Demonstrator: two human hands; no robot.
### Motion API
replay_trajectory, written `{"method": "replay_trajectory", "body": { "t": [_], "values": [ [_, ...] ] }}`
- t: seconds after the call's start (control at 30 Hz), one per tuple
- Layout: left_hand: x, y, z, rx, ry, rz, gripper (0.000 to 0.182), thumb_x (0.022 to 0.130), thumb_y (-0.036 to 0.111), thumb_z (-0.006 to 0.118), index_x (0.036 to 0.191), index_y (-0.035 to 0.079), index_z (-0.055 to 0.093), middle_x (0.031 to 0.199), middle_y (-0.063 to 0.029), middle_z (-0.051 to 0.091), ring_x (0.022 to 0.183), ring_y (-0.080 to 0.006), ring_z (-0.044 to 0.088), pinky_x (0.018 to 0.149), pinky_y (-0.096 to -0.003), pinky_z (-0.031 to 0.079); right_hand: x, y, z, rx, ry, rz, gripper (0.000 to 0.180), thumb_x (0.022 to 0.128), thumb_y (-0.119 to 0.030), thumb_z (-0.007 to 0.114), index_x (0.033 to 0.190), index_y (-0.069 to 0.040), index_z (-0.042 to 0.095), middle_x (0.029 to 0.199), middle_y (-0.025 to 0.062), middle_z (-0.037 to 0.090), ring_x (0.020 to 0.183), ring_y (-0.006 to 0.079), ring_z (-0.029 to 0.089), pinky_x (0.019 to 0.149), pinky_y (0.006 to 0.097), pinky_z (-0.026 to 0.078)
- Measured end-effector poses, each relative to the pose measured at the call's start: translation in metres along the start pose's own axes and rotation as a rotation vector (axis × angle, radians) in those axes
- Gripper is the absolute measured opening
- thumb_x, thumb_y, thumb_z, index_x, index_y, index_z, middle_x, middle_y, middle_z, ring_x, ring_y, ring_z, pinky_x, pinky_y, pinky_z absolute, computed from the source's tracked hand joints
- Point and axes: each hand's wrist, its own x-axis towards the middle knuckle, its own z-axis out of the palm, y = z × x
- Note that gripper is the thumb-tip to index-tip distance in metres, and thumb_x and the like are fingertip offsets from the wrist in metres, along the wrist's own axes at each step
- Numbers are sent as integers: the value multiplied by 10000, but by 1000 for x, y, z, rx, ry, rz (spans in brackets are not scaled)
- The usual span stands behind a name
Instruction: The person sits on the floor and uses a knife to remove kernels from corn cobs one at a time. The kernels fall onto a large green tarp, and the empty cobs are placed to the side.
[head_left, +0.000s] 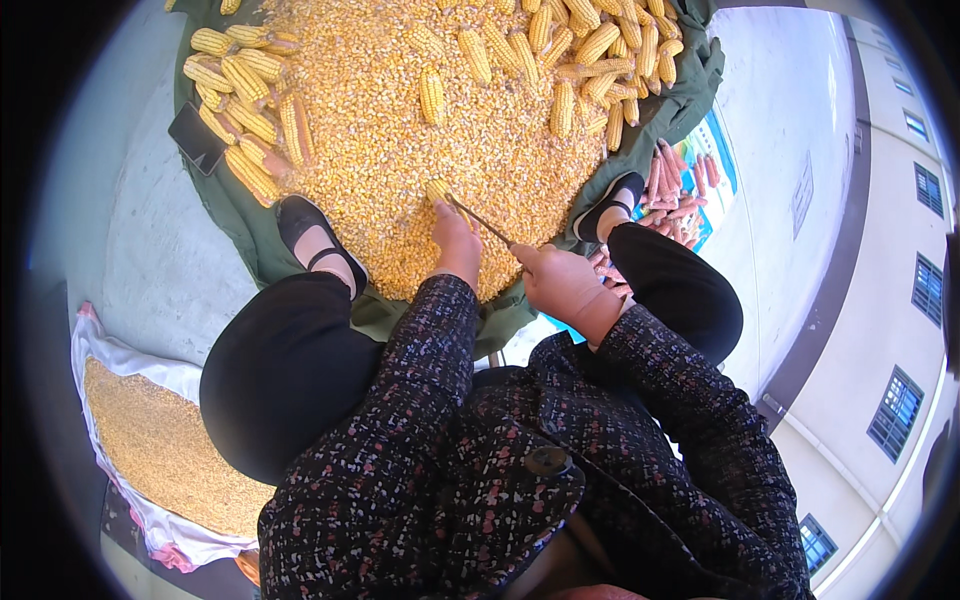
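In my left hand (457, 241) is an ear of corn (436, 189), its yellow tip showing beyond my fingers and the rest hidden by them. My right hand (559, 283) grips a thin metal rod-like tool (484, 221), perhaps a screwdriver; its handle is hidden in my fist. The tool's far end rests against the ear or just over it. Below both hands spreads a broad heap of loose corn kernels (367, 150). A single ear of corn (432, 94) lies on the heap ahead of my left hand.
Whole ears (244, 79) are piled at the left, more ears (600, 45) at the upper right. A dark green cloth (266, 240) lies under the kernels. On its left edge rests a smartphone (197, 139). Bare reddish cobs (667, 180) lie right; a grain-covered white sheet (135, 360) lies left.
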Motion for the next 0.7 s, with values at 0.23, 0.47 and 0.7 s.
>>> {"method": "replay_trajectory", "body": {
  "t": [0.23, 0.47, 0.7],
  "values": [
    [-3, 1, 5, -27, 64, -28, 515, 915, 510, 528, 1185, 73, 500, 1147, -72, 534, 1008, -222, 508, 831, -381, 478, 20, -3, -5, 299, -41, 113, 228, 771, -118, 541, 966, -56, 642, 818, 198, 652, 778, 386, 634, 696, 454, 505],
    [-3, -1, 9, -22, 49, -1, 591, 914, 523, 524, 1223, 21, 480, 1190, -98, 542, 1007, -246, 537, 812, -374, 498, 24, -23, 2, -16, -48, 61, 192, 768, -122, 545, 933, -56, 618, 777, 203, 647, 790, 384, 639, 702, 468, 509],
    [-11, 4, 11, -96, 102, -93, 570, 901, 511, 545, 1252, 67, 470, 1211, -79, 550, 1100, -233, 510, 845, -378, 509, 57, -7, -12, 261, -161, 143, 165, 743, -126, 515, 855, -61, 617, 817, 219, 630, 772, 414, 601, 676, 463, 479]
  ]
}}
